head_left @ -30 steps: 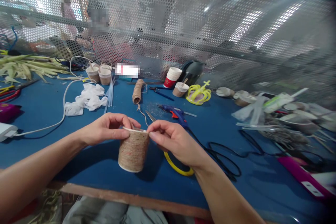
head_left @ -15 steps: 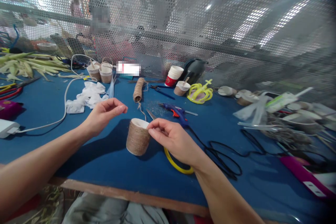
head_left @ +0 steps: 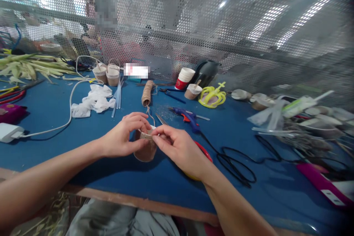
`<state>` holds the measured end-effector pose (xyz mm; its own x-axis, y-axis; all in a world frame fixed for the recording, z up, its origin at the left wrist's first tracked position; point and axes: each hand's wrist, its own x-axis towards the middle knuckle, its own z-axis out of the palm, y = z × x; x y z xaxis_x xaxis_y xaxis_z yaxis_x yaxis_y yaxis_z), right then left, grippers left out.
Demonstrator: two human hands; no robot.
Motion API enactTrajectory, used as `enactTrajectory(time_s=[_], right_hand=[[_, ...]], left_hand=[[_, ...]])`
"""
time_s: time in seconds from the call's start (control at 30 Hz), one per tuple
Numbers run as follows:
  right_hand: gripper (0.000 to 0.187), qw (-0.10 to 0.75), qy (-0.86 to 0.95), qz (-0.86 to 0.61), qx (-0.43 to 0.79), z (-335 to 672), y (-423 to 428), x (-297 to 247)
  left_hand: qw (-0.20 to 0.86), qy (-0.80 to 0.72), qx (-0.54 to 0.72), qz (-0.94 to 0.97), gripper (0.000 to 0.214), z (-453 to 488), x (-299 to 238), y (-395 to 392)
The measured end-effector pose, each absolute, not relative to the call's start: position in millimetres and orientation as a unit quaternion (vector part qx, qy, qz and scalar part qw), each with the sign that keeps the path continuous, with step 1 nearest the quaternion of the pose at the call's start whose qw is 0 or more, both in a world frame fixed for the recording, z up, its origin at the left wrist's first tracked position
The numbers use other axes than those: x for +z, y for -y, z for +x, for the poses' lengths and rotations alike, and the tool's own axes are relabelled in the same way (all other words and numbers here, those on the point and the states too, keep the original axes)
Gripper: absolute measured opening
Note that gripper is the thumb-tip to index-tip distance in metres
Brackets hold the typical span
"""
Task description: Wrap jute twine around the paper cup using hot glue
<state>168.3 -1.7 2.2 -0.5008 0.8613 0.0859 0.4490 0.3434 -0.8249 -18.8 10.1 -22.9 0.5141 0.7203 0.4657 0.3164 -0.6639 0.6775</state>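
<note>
A small cup wrapped in jute twine (head_left: 146, 150) stands on the blue table (head_left: 55, 114) in front of me. My left hand (head_left: 125, 136) curls round its left side and rim, fingers closed on it. My right hand (head_left: 177, 145) pinches the rim from the right, thumb and forefinger pressed together on the twine end. A thin twine strand runs back from the cup to a spool of jute twine (head_left: 146, 93) lying further away.
A blue glue gun (head_left: 188, 115) with a black cable (head_left: 238, 166) lies right of the cup, scissors with red and yellow handles (head_left: 203, 151) under my right wrist. White plastic scraps (head_left: 92, 101), other wrapped cups (head_left: 106, 73), a yellow crown (head_left: 211, 97) and clutter at right. A perforated screen (head_left: 221, 25) backs the table.
My left hand, lifted off the cup half a second ago, has come back onto its rim. Both hands and the cup sit slightly lower and closer together.
</note>
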Motion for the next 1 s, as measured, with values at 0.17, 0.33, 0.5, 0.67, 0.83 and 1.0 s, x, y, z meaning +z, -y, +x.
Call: enactTrajectory(time_s=[0.17, 0.33, 0.5, 0.67, 0.83, 1.0], right_hand=[[0.019, 0.266, 0.772, -0.435, 0.379, 170.5, 1.8, 0.5], [0.018, 0.276, 0.760, -0.437, 0.394, 170.5, 1.9, -0.6], [0.014, 0.280, 0.749, -0.429, 0.421, 168.2, 1.6, -1.7], [0.013, 0.275, 0.755, -0.428, 0.415, 166.9, 1.6, -0.6], [0.015, 0.272, 0.771, -0.416, 0.398, 166.5, 3.4, 0.5], [0.016, 0.314, 0.723, -0.462, 0.407, 170.3, 9.3, 4.0]], left_hand=[[0.298, -0.305, 0.379, 0.822, 0.006, -19.8, -22.5, -10.8], [0.322, -0.304, 0.377, 0.814, 0.006, -20.5, -22.7, -11.4], [0.327, -0.308, 0.369, 0.813, 0.007, -20.5, -21.4, -11.3], [0.337, -0.314, 0.374, 0.805, 0.006, -19.8, -20.3, -10.3], [0.375, -0.312, 0.375, 0.788, 0.006, -23.1, -22.1, -10.8], [0.425, -0.324, 0.428, 0.729, 0.008, -28.7, -21.9, -14.1]])
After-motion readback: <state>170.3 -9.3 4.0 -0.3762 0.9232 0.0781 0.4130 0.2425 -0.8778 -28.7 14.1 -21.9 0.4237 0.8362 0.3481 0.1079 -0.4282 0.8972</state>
